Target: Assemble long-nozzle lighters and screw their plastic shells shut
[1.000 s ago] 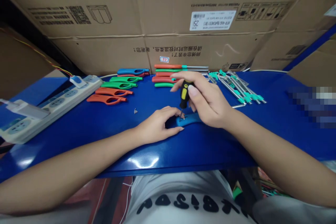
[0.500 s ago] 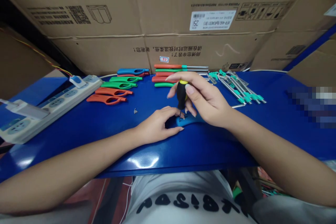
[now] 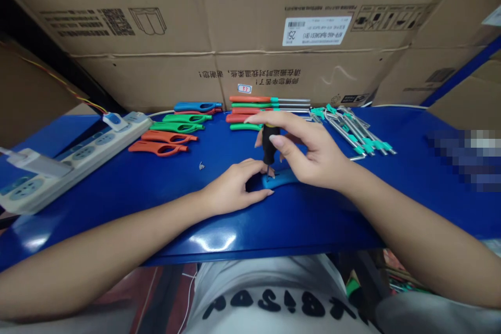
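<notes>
A blue plastic lighter handle (image 3: 281, 180) lies flat on the blue table, with a metal tube (image 3: 357, 158) showing beyond my right hand. My left hand (image 3: 231, 187) is closed around the handle's left end, fingers on the far side and thumb on the near side. A black and yellow screwdriver (image 3: 269, 147) stands upright in my right hand (image 3: 319, 159), gripped between thumb and fingers. Its tip meets the handle near that left end; whether a screw sits beneath it is hidden. Left of my left hand lies a small pile of screws (image 3: 201, 166).
Orange, green and blue handle shells (image 3: 178, 127) lie at the back left, by a white power strip (image 3: 84, 154). Lighters with metal tubes (image 3: 250, 105) are lined up behind my hands. Loose metal tubes with teal parts (image 3: 354, 130) lie right. A cardboard box (image 3: 250, 21) stands behind.
My right hand has turned around the screwdriver, its fingers now reaching further over the top and to the left. The left hand and the blue handle have stayed put.
</notes>
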`<state>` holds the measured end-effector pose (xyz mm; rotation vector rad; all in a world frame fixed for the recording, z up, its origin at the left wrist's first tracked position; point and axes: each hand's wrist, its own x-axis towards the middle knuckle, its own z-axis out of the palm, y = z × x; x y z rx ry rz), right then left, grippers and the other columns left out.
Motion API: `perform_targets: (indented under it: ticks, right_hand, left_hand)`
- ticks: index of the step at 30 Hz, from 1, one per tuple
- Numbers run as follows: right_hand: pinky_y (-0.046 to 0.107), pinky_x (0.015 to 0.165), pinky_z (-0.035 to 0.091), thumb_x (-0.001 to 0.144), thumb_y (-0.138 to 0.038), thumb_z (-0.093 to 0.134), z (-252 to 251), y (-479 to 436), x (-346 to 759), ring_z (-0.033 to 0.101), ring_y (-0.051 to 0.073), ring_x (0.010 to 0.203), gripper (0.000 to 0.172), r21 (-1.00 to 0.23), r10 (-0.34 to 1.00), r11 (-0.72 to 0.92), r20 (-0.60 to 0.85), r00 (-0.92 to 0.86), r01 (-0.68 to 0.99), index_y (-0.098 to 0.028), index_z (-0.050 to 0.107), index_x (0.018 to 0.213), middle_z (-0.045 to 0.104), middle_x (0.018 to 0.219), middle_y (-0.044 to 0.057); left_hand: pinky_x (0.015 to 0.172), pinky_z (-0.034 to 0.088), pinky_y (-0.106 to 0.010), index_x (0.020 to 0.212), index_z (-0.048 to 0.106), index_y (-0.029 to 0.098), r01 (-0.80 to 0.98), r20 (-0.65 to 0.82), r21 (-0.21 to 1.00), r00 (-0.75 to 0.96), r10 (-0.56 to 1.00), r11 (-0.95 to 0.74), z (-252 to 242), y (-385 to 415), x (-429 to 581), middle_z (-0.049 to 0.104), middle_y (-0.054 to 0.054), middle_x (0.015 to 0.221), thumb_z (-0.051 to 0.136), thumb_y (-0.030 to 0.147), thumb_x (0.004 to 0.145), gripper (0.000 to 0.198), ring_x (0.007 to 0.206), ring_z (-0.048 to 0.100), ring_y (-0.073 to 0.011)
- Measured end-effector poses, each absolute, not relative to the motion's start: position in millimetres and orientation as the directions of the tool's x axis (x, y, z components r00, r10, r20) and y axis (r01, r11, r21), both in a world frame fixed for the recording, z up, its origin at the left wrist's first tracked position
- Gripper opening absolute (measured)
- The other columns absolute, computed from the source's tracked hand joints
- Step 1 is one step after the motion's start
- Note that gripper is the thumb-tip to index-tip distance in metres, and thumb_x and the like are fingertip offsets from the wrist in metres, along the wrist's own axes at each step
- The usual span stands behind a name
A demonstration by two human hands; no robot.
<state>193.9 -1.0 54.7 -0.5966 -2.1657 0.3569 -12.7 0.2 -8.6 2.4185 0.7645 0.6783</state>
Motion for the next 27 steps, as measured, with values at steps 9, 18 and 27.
perform_targets:
  ticks: [9,18,27]
  right_hand:
    - [0.033,0.093,0.056,0.103,-0.031,0.045,61.2,-3.4,200.0,0.069,0.020,0.111,0.034,-0.210,0.416,0.895,0.714,-0.563,0.394,-0.021,0.060,0.133,0.072,0.121,0.008]
    - [0.031,0.082,0.059,0.097,-0.034,0.060,65.6,-3.6,197.7,0.071,0.019,0.097,0.025,-0.283,0.449,0.887,0.715,-0.536,0.365,-0.023,0.066,0.118,0.073,0.112,0.007]
    - [0.031,0.082,0.059,0.107,-0.030,0.037,66.4,-3.4,201.7,0.071,0.015,0.092,0.038,-0.441,0.509,0.857,0.646,-0.569,0.266,-0.021,0.056,0.138,0.071,0.120,0.008]
  left_hand:
    - [0.097,0.051,-0.036,0.112,0.062,0.020,0.365,0.309,0.597,0.717,0.625,-0.715,-9.8,0.7,-12.9,0.069,-0.006,0.112,0.070,0.030,0.089,0.026,0.107,0.066,-0.0223]
    - [0.096,0.053,-0.039,0.110,0.063,0.021,0.367,0.329,0.590,0.704,0.629,-0.719,-12.6,0.8,-12.8,0.071,-0.006,0.111,0.071,0.031,0.088,0.026,0.105,0.067,-0.0240]
    - [0.099,0.051,-0.038,0.111,0.063,0.020,0.358,0.315,0.605,0.713,0.627,-0.711,-7.3,-0.8,-11.6,0.070,-0.005,0.113,0.070,0.029,0.089,0.025,0.107,0.065,-0.0223]
